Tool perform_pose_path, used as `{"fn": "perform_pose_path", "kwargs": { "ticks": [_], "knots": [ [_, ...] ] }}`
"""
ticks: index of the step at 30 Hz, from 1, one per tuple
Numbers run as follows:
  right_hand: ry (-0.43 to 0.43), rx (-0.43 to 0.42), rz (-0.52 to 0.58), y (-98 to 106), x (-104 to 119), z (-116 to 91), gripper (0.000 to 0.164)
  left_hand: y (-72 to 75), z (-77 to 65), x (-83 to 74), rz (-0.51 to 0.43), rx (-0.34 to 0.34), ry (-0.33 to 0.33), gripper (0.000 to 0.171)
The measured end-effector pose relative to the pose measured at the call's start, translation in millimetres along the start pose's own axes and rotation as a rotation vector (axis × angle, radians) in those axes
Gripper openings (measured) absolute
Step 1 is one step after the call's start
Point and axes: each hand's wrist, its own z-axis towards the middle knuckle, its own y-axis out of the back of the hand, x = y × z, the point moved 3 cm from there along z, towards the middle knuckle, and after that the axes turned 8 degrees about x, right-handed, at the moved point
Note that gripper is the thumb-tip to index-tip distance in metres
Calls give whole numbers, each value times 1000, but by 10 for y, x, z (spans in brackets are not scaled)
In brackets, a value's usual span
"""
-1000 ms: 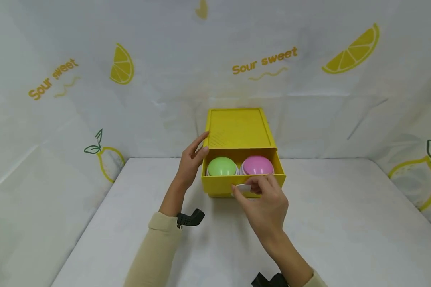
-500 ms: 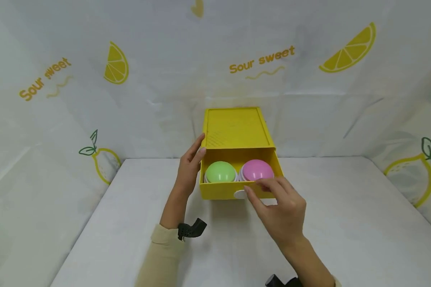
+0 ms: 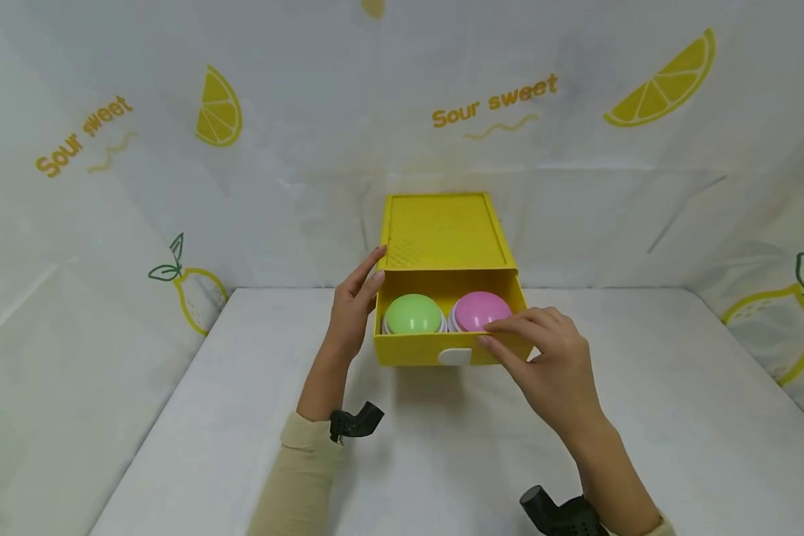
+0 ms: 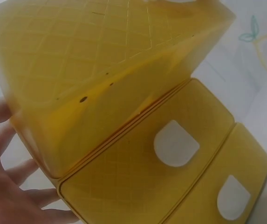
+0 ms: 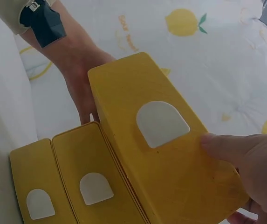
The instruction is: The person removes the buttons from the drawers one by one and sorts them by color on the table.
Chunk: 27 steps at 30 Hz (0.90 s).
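A: What does the head view give for the drawer (image 3: pixel 412 351)?

B: It stands pulled out from the yellow cabinet (image 3: pixel 445 231), its long front wall running left to right. Inside, a green ball (image 3: pixel 414 313) sits on the left, a pink ball (image 3: pixel 480 309) on the right.

A: Which hand is nearer that front?

B: The right hand (image 3: pixel 559 361). It pinches the rim right of the white tab (image 3: pixel 454 356), thumb outside, fingertips over the top. The pink ball lies just past those fingertips; the green one is farther off, to the left. The left hand (image 3: pixel 351 313) rests along the cabinet's left side, fingers loosely stretched.

A: And the left wrist view?

B: The drawer juts out above two lower drawers (image 4: pixel 124 172), both pushed in. The left hand's fingers are spread at the side edge, curled round nothing.

A: Right wrist?

B: The thumb presses the front wall beside the tab, whose long side slants across; the other fingers are mostly hidden.
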Motion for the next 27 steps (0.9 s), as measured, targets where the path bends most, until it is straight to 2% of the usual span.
{"fn": "perform_pose_path", "kwargs": {
  "ticks": [4,7,14,18,21,24,27],
  "knots": [
    [-38,22,24,3,-1,4,22,6,9,-5,-3,-4,12,44],
    [-34,27,31,18,24,-5,22,6,6,-4,-5,-4,24,44],
    [56,61,-1,92,97,-24,24,-15,14,-15,-20,-7,15,44],
    [114,98,18,138,112,-43,26,-31,21,-24,-20,-7,4,43],
    [148,152,44,158,108,-27,27,-34,20,-25,-14,-7,-5,43],
    [138,242,65,182,87,69,25,-26,13,-14,-13,-11,-6,44],
    [83,343,69,207,31,271,20,-6,3,5,-10,-23,2,44]
  ]
}}
